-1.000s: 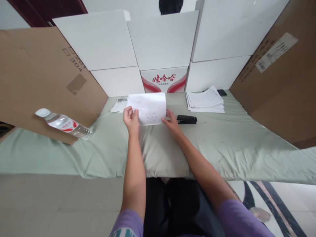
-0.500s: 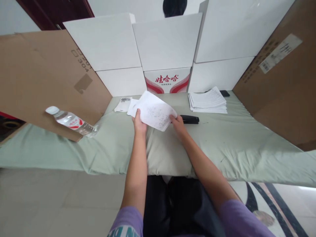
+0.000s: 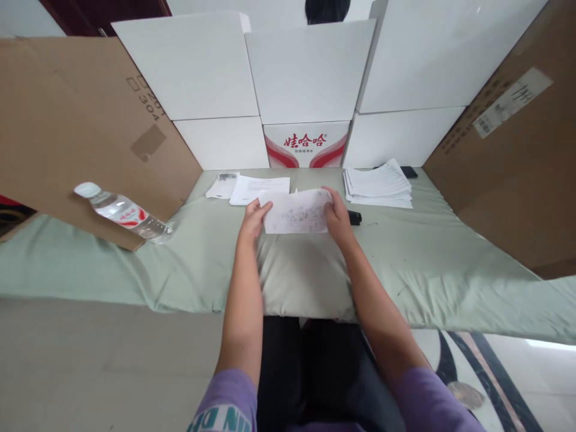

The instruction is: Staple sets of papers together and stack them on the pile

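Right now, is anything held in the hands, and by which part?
Yes. Both hands hold one written-on paper sheet by its short side edges: left hand at the left edge, right hand at the right edge.

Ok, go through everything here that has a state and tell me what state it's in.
Sheet: held flat by both hands.
Left hand: gripping the sheet's left edge.
Right hand: gripping its right edge.
Stapler: lying down, partly hidden.
Bottle: capped, on its side.
Stack: loosely piled.
Page: lying flat.
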Demonstrator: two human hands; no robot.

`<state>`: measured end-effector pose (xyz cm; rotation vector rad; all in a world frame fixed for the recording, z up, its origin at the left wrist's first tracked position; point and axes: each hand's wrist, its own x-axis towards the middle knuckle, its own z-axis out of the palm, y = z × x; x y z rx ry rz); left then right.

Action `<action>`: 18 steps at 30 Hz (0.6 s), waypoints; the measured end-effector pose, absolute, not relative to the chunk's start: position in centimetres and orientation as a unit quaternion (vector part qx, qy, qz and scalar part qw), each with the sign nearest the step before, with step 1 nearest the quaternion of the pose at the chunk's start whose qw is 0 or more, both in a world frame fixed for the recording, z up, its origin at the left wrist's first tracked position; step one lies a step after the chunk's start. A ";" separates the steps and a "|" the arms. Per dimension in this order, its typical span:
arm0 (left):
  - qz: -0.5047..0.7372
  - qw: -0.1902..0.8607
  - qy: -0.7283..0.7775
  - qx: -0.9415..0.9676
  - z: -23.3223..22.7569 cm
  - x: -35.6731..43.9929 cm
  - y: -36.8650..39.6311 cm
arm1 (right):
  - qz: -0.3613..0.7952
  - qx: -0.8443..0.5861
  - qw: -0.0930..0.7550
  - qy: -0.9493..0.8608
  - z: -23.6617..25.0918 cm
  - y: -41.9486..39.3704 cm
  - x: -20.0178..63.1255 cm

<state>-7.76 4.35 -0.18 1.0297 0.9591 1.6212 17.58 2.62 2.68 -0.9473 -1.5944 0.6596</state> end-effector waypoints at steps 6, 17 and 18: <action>0.690 0.435 0.388 0.429 -0.3 -5.0 4.6 | 0.408 -0.385 0.518 -0.645 1.1 1.7 19.7; 0.658 0.435 0.395 0.471 -1.3 -6.6 4.4 | 0.484 -0.381 0.497 -0.612 -2.1 2.6 21.5; 0.643 0.450 0.398 0.474 -1.6 -7.0 4.4 | 0.479 -0.379 0.491 -0.621 -1.9 2.4 21.6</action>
